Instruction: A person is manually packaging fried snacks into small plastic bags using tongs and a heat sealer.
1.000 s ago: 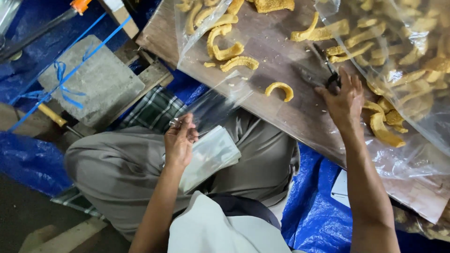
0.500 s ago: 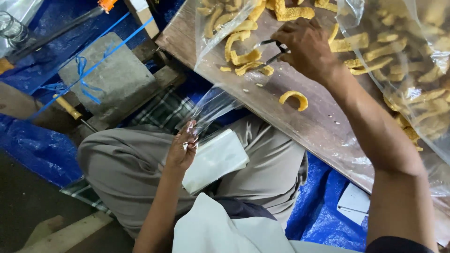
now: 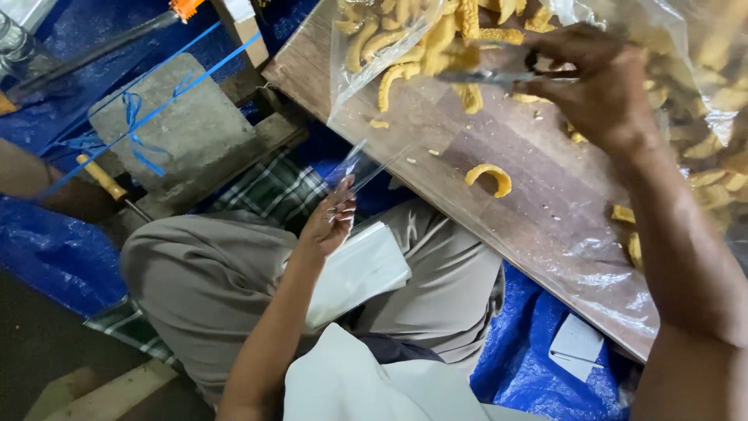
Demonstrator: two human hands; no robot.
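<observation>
Snack heap [image 3: 436, 39] crowds the board [image 3: 514, 187]; its near part seems open.

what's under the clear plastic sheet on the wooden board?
Under the clear plastic sheet lies the wooden board. Curved yellow snack pieces sit on the sheet. The right hand hides part of the pile.

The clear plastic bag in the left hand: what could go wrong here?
1. The clear plastic bag is held by one edge only, so its mouth may sag shut.
2. Curled yellow snacks lifted by the right hand with the metal tongs could drop onto the wooden board or the blue tarp.
</observation>
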